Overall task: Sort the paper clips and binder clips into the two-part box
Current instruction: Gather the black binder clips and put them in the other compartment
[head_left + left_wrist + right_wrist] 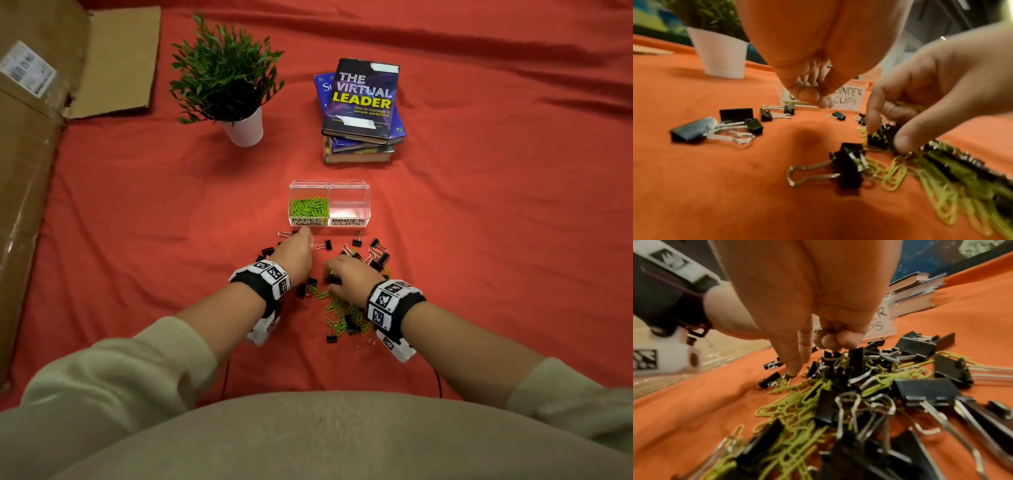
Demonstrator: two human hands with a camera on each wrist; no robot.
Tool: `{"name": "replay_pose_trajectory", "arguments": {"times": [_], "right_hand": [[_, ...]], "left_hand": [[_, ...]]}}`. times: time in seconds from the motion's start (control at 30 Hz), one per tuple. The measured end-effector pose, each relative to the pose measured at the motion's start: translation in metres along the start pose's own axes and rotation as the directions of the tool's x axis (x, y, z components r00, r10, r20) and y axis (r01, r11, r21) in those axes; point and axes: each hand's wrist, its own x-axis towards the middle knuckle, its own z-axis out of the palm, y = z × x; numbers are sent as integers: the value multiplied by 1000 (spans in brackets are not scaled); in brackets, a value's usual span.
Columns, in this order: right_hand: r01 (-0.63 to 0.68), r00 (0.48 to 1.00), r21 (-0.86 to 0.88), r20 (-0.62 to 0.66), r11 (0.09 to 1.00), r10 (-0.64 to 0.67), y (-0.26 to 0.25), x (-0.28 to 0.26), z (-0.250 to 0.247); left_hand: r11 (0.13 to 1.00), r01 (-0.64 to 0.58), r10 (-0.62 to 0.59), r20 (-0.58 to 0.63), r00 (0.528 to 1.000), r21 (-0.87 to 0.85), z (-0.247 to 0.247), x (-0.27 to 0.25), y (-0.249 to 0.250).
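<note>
Left hand (pixel 295 253), fingers bunched on what looks like paper clips, nears the two-part box (pixel 329 204), whose paper-clip half holds green clips and binder half nothing, while right hand (pixel 347 277) pinches into the mixed pile (pixel 342 308), presumably gathering more.
</note>
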Motion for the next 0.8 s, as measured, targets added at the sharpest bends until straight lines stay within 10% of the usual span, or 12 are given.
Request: {"name": "replay_pose_trajectory", "arguments": {"times": [0.27,0.57,0.8], "right_hand": [[-193,951,181,-208,964,229,20,6,-21],[-89,992,-107,-94,990,79,0,13,4],[-3,997,-305,-68,952,-19,-4,8,11]], "left_hand": [[919,168,-148,82,986,-358,0,-21,-22],[976,-177,148,216,965,124,10,-38,-35],[953,-180,145,156,977,242,5,-30,-47]]}}
